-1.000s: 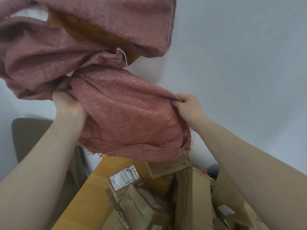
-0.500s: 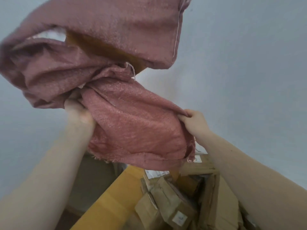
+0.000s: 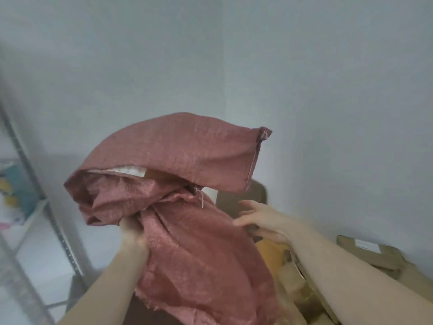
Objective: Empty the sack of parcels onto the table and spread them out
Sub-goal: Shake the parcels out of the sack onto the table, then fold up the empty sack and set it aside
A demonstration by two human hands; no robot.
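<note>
One hand alone holds the sack: the left hand grips a bunch of the reddish woven cloth near its middle, fingers curled into the folds, while the frayed mouth hangs down in front of the forearm. The right hand is off the cloth, fingers spread and relaxed just beside the sack's right edge, holding nothing.

Low on the right, cardboard parcels lie heaped close together on the yellow table, with one flat box further right carrying a white label; its print is too small and blurred to read. The sack's closed end is folded over at the top, and in the fold a pale strip and a brown edge show, which may be one parcel left inside, though I cannot be sure.

By my judgement the emptying is nearly finished and the spreading has not begun. The next move calls for a shake or a reach into the fold to free whatever remains, then setting the sack aside and parting the pile with both hands.

Behind the sack stands a brown chair back; at far left is a metal shelf rack with blurred coloured packs, against a plain pale wall. No brand or writing is legible anywhere.
</note>
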